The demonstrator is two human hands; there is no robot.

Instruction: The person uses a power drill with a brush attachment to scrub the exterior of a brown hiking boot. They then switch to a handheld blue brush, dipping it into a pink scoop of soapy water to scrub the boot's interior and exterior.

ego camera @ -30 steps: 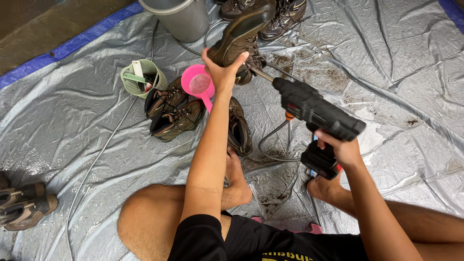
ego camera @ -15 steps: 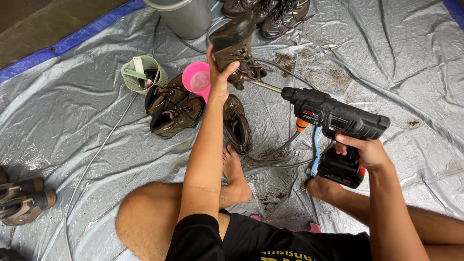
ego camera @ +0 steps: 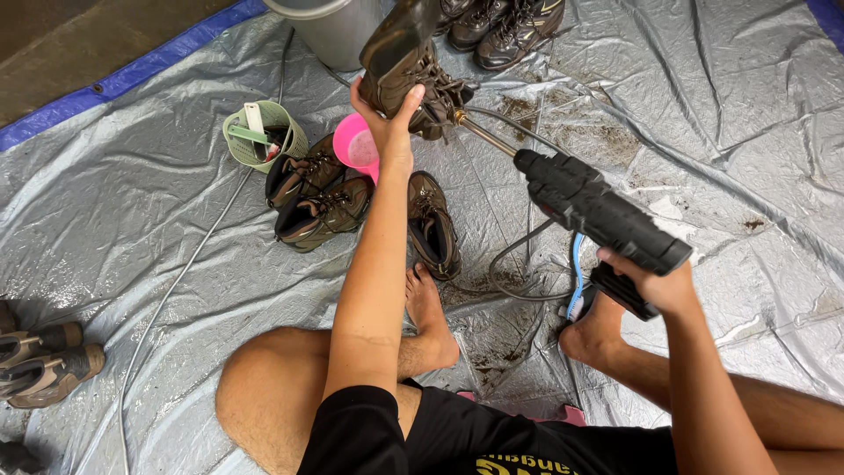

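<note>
The left hand (ego camera: 389, 119) grips a muddy brown boot (ego camera: 406, 66) from below and holds it up above the far middle of the grey tarp (ego camera: 132, 220), sole turned away. The right hand (ego camera: 655, 281) is wrapped tight around the handle of a black spray gun (ego camera: 598, 211), whose thin metal lance (ego camera: 483, 139) points up at the boot, its tip just beside the laces. A hose (ego camera: 519, 255) loops on the tarp under the gun.

Below the left forearm a pink cup (ego camera: 354, 145) sits touching a pair of brown boots (ego camera: 316, 198), and a single boot (ego camera: 432, 224) lies just right of them, near the person's bare left foot (ego camera: 431, 317). A green basket (ego camera: 264, 132) with a brush in it stands left of the cup. A grey bucket (ego camera: 338, 26) stands at the far edge, with two more boots (ego camera: 505, 26) right of it. Another pair (ego camera: 44, 361) rests at the tarp's left edge. Mud streaks the tarp near the far right.
</note>
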